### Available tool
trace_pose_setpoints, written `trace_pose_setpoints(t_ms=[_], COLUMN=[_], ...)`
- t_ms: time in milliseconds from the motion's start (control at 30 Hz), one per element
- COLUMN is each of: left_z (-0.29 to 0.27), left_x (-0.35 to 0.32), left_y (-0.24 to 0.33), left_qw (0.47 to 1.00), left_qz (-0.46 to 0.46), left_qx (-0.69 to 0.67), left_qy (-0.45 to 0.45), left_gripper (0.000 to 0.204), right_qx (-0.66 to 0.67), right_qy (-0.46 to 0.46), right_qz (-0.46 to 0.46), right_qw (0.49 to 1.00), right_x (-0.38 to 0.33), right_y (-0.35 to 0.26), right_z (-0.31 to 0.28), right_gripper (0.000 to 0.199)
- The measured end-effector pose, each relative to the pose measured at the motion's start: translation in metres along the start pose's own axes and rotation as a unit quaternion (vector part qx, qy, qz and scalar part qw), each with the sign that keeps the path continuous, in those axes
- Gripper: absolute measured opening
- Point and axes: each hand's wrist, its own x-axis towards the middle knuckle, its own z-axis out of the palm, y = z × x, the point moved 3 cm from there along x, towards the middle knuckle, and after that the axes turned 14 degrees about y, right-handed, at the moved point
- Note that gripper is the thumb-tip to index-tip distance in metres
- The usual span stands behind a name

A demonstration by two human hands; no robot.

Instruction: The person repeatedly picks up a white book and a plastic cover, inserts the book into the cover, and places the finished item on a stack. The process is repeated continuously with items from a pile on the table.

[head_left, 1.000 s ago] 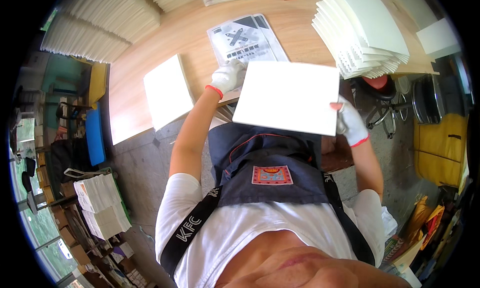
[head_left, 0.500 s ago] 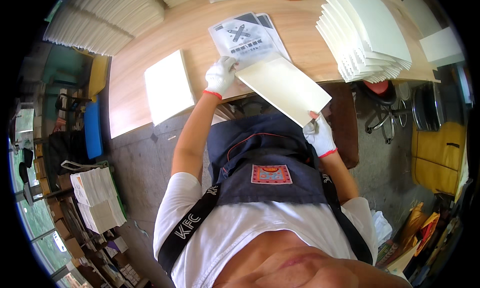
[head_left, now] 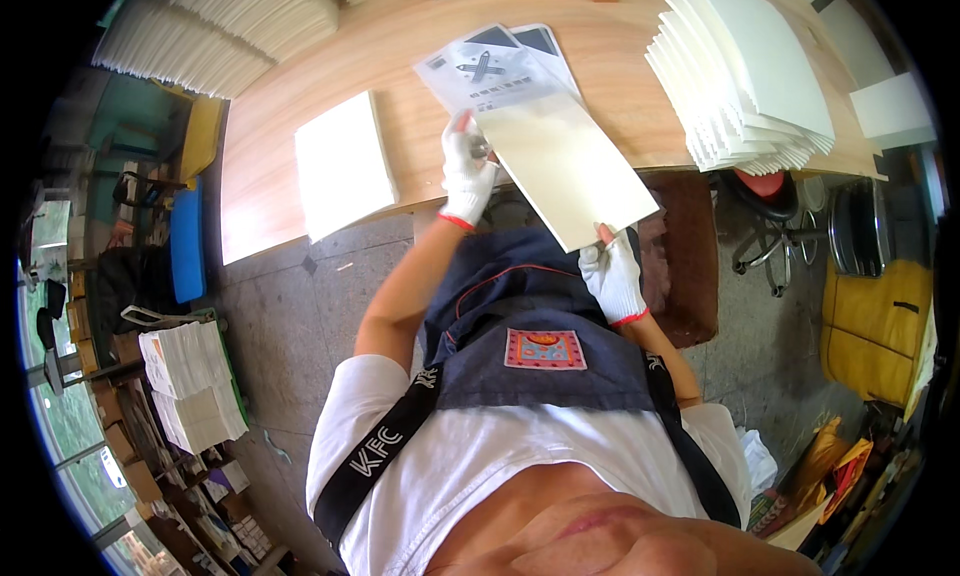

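A blank, cream-coloured rectangular paper pad (head_left: 570, 171) slants from far left to near right, its near end jutting past the table (head_left: 270, 161), its far end meeting a translucent plastic sleeve (head_left: 483, 73) printed with crossed pencils.

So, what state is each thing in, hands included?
Printed sleeves: overlapping, on the table.
White pad: held, near end past the table edge; whether its far end is inside a sleeve is unclear.
Left hand: gloved, fingers bent by the pad's left edge.
Right hand: gloved, gripping the pad's near end.
Left white stack: lying flat.
Right white stack: edges staggered.
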Motion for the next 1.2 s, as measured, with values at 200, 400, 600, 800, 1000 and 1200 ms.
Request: trace_pose_setpoints(t_ms=[200, 400, 600, 800, 1000, 1200], left_z=[0.037, 0.034, 0.002, -0.001, -0.004, -0.002], left_x=[-0.055, -0.101, -0.110, -0.119, -0.116, -0.128], left_y=[-0.046, -0.051, -0.041, -0.081, -0.047, -0.061], left_qw=[0.854, 0.818, 0.785, 0.745, 0.760, 0.761], left_qz=[-0.413, -0.501, -0.537, -0.553, -0.551, -0.558], left_qx=[-0.298, -0.277, -0.307, -0.360, -0.341, -0.324], left_qy=[0.108, 0.053, 0.039, 0.098, 0.054, 0.061], left_gripper=[0.020, 0.025, 0.025, 0.030, 0.032, 0.033], right_qx=[-0.100, -0.180, -0.196, -0.206, -0.191, -0.167], right_qy=[-0.051, -0.027, 0.036, -0.008, 0.019, -0.002], right_qz=[-0.041, -0.016, 0.042, -0.011, 0.020, 0.010], right_qw=[0.993, 0.983, 0.979, 0.978, 0.981, 0.986], right_x=[-0.029, -0.018, -0.006, -0.005, -0.004, -0.002], right_y=[-0.008, 0.003, 0.039, 0.038, 0.050, 0.052], right_z=[0.010, -0.001, -0.019, -0.019, -0.034, -0.026], right_gripper=[0.013, 0.016, 0.016, 0.015, 0.015, 0.018])
